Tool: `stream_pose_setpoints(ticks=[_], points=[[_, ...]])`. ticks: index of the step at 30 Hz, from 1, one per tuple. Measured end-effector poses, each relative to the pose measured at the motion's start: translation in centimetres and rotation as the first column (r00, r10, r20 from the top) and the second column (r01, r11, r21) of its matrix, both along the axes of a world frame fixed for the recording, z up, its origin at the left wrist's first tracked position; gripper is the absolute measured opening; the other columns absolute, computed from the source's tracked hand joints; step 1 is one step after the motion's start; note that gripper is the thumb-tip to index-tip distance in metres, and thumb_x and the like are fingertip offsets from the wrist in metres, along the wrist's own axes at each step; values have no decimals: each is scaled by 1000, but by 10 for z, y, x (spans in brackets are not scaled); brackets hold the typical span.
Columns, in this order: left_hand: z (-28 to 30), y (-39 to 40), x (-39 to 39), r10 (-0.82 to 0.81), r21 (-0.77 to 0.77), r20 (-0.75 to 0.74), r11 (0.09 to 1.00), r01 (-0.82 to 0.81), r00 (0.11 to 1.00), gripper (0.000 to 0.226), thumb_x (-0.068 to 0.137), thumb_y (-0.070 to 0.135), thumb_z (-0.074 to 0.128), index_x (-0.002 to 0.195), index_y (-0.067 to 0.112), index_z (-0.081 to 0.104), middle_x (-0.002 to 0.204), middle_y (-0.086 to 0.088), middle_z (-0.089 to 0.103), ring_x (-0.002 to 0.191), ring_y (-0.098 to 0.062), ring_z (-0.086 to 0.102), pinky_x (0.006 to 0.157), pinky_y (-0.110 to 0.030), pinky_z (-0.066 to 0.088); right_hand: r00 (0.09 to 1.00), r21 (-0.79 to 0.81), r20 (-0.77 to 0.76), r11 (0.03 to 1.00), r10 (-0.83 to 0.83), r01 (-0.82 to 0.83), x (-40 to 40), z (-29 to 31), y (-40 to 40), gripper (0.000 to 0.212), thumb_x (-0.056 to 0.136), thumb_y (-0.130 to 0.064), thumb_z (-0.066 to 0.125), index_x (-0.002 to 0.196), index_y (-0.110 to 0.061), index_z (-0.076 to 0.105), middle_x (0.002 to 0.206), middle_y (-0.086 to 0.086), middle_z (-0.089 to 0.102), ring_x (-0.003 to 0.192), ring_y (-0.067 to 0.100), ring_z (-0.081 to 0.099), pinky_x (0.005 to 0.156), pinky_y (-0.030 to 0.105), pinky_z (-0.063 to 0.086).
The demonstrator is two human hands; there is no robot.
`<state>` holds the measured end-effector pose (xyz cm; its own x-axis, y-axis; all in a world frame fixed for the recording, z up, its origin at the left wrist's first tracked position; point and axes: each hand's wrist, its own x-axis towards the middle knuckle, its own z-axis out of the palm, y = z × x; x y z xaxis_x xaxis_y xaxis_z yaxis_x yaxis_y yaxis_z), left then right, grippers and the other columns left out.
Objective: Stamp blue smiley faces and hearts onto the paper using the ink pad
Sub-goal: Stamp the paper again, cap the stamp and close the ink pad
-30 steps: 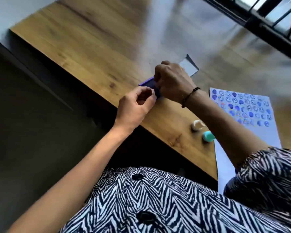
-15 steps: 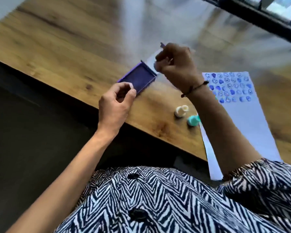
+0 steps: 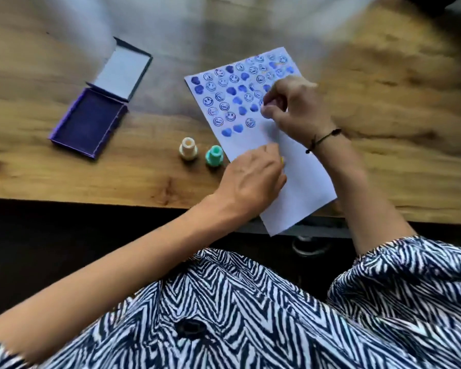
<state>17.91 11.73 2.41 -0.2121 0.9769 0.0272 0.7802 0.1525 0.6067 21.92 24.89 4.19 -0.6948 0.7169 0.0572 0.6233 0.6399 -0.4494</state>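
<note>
right hand (image 3: pixel 295 110) moved from ink pad (image 3: pixel 89 123) to paper (image 3: pixel 301 177) | grip state unclear | 2 stamps standing

A white sheet of paper (image 3: pixel 301 179) lies tilted on the wood-grain tabletop (image 3: pixel 397 102), its near corner hanging over the edge, its upper part filled with rows of blue smiley faces and hearts. The right hand (image 3: pixel 295 110), a dark cord bracelet (image 3: pixel 321 139) at the wrist, is curled over the stamped rows, fingertips pinched; what they grip is blurred. The left hand (image 3: pixel 253 179) rests on the paper's left edge. Just beside it stand a cream stamp (image 3: pixel 188 149) and a teal stamp (image 3: pixel 214 155). Farther left sits the open purple ink pad (image 3: pixel 90 121), lid folded back.
</note>
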Motion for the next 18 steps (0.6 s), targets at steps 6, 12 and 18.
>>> stream_pose_setpoints(ticks=[6, 12, 18], points=[[-5, 9, 5, 22, -32, -96, 999, -25, 995, 12, 86, 16, 44, 86, 4, 47, 92, -22, 65, 81, -44, 58, 58, -36, 26, 990, 48, 115, 995, 78, -84, -4, -5, 5, 20, 80, -4, 51, 95, -1, 62, 105, 23, 59, 98, 35, 56, 87, 43, 44], [1, 12, -3, -22, -24, -66, 1000, 20, 998, 16, 83, 19, 49, 77, 4, 45, 90, -26, 62, 80, -45, 56, 59, -36, 26, 973, 90, 190, 985, 132, -151, -7, -5, 4, 20, 82, -3, 46, 95, 0, 60, 106, 24, 56, 96, 37, 55, 82, 43, 44], [10, 14, -10, -95, -70, -41, 993, 92, 995, 23, 81, 21, 52, 85, -2, 50, 95, -27, 58, 84, -43, 53, 60, -34, 25, 936, 124, 308, 969, 169, -216, -12, -5, 2, 19, 85, -6, 44, 98, -1, 57, 108, 23, 54, 91, 42, 56, 77, 45, 47]])
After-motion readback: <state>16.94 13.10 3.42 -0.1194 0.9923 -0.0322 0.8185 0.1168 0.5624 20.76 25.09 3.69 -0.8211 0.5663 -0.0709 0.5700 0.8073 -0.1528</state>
